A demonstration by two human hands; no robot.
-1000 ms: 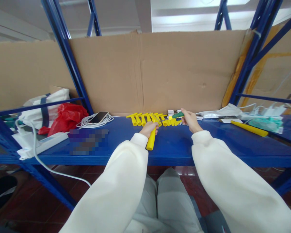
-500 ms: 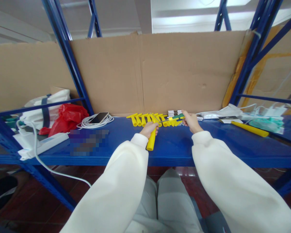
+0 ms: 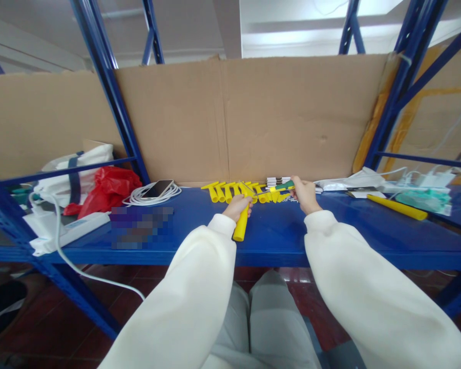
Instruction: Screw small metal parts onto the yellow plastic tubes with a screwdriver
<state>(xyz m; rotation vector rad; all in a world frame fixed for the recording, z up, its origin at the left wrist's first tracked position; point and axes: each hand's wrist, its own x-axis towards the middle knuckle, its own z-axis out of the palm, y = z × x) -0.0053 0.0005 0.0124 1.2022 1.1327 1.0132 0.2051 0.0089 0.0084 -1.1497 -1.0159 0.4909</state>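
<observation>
My left hand [image 3: 236, 206] is closed around a yellow plastic handle [image 3: 240, 228], whose round lower end points toward me. Its upper end is partly hidden by my fingers. In my right hand [image 3: 305, 193] is a screwdriver [image 3: 286, 186] with a green and yellow grip, held roughly level. The thin shaft runs left to the top of the yellow handle by my left fingers; whether the tip sits in a screw is too small to tell. Behind both hands, a row of several similar yellow handles [image 3: 219, 192] lies on the blue shelf [image 3: 200, 230].
White boxes [image 3: 278, 181] stand behind the row. To the left are a phone [image 3: 158, 188], a coiled white cable [image 3: 172, 192], a red bag [image 3: 111, 187] and a power strip [image 3: 80, 228]. A yellow tube [image 3: 397, 206] lies at right. Cardboard [image 3: 292, 118] closes off the back.
The screwdriver grip now shows more yellow beside my right fingers, as if turned. Both hands stay in nearly the same place, and the whole view has shifted slightly.
</observation>
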